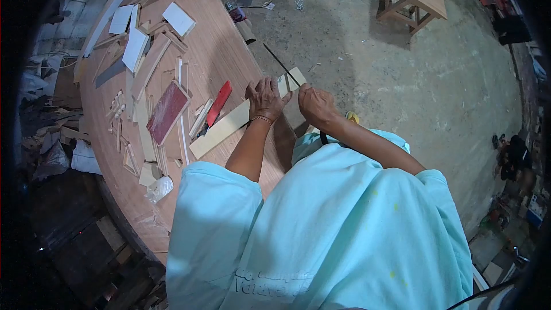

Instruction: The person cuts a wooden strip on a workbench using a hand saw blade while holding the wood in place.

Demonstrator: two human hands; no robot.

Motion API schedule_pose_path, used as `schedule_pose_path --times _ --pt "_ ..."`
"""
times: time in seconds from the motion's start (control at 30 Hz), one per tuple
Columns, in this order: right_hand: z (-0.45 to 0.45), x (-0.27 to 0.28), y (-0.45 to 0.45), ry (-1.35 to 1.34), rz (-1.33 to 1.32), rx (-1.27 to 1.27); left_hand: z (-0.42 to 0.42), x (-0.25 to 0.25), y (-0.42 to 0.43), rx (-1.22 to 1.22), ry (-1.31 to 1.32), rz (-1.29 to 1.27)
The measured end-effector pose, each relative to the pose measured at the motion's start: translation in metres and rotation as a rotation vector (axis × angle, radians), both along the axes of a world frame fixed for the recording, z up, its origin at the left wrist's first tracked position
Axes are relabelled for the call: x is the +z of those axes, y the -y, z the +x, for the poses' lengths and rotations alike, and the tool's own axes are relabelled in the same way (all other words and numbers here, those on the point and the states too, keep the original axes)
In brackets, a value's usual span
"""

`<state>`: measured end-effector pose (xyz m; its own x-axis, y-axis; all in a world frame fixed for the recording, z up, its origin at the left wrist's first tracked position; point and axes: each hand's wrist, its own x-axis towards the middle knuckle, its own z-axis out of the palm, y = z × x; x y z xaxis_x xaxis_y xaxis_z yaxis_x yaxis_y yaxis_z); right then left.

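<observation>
A pale wooden board [221, 132] lies across the edge of the workbench [215, 46], its far end sticking out past the edge. My left hand [266, 100] presses down on it with the fingers spread. Just beyond the edge, my right hand [317, 106] is closed on one end of a thin dark blade [278, 60], which crosses the board near its overhanging end. The blade's handle is hidden inside my fist. A red-handled tool [219, 103] rests on the bench left of my left hand, beside the board.
Wood offcuts, white pieces [136, 47], a reddish-brown block [168, 112] and a crumpled plastic bag [160, 189] lie on the bench's left part. A wooden stool [414, 1] stands on the concrete floor at the upper right. Scraps are piled at the far left.
</observation>
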<state>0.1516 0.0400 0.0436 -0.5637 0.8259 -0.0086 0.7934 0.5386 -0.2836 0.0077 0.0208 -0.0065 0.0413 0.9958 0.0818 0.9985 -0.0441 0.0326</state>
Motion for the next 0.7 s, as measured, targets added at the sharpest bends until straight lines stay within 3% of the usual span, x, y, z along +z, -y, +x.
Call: schedule_pose_path --times 0.07,0.3,0.37,0.7 --pt "0.000 -0.001 0.000 -0.054 -0.020 -0.016 0.001 0.009 -0.001 0.029 0.015 -0.167" --pt "0.001 0.001 0.000 -0.029 0.050 0.010 0.002 0.009 -0.002 0.033 0.034 -0.157" --pt "0.001 0.010 -0.001 -0.125 -0.195 -0.023 0.002 0.012 -0.003 0.045 0.046 -0.197" --pt "-0.003 0.014 -0.002 0.033 -0.177 -0.026 0.000 0.001 -0.001 0.037 0.019 -0.114"
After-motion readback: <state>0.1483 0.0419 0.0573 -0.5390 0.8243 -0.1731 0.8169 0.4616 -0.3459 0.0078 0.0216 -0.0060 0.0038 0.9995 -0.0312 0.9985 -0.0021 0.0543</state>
